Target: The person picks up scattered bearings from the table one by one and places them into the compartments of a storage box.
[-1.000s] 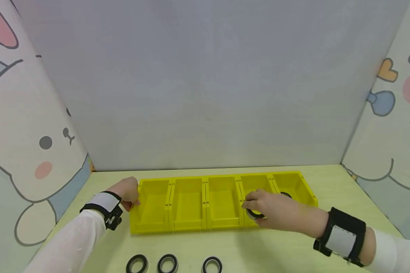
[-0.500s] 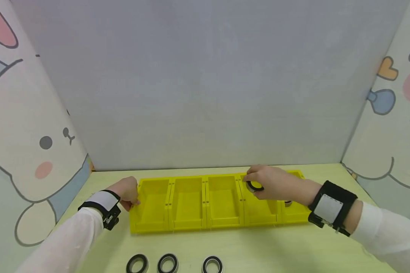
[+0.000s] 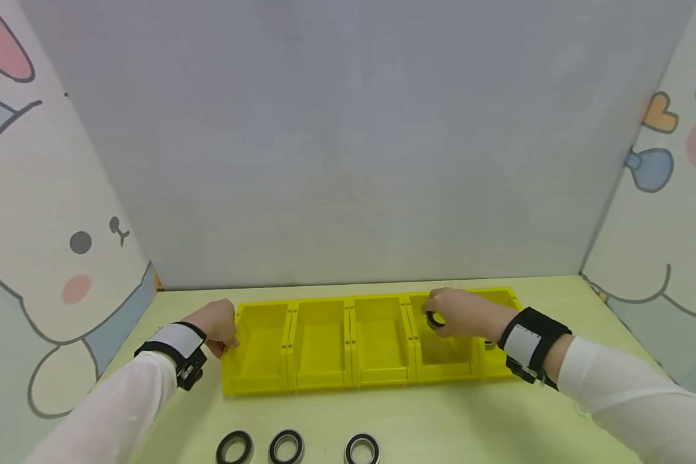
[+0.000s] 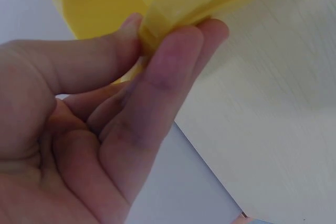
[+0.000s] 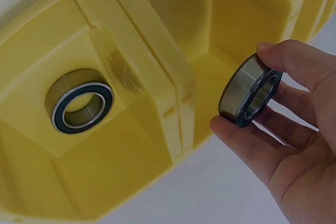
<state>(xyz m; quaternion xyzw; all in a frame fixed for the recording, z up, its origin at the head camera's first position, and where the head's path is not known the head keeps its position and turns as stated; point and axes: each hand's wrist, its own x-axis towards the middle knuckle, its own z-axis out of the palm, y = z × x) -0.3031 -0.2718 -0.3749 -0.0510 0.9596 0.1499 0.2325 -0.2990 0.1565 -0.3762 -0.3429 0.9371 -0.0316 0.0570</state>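
A row of joined yellow bins (image 3: 379,380) stands on the table. My left hand (image 3: 216,327) pinches the row's left edge between thumb and fingers, and the left wrist view shows the yellow wall (image 4: 173,14) in that grip. In my right hand (image 3: 461,312) is a ball bearing (image 5: 249,90), a metal ring with a dark seal, held by its outer rim between thumb and fingers. The hand is over the second bin from the right. Another bearing (image 5: 81,102) lies inside the rightmost bin, mostly hidden behind the right hand in the head view.
Three more bearings lie on the table before the bins: a left one (image 3: 234,447), a middle one (image 3: 287,446) and a right one (image 3: 362,448). A grey wall (image 3: 348,161) rises behind the table, with cartoon-printed panels (image 3: 52,258) at both sides.
My right hand has moved with its bearing from the front of the second bin from the right towards its back, then slightly lower. The left hand keeps its hold on the bin edge.
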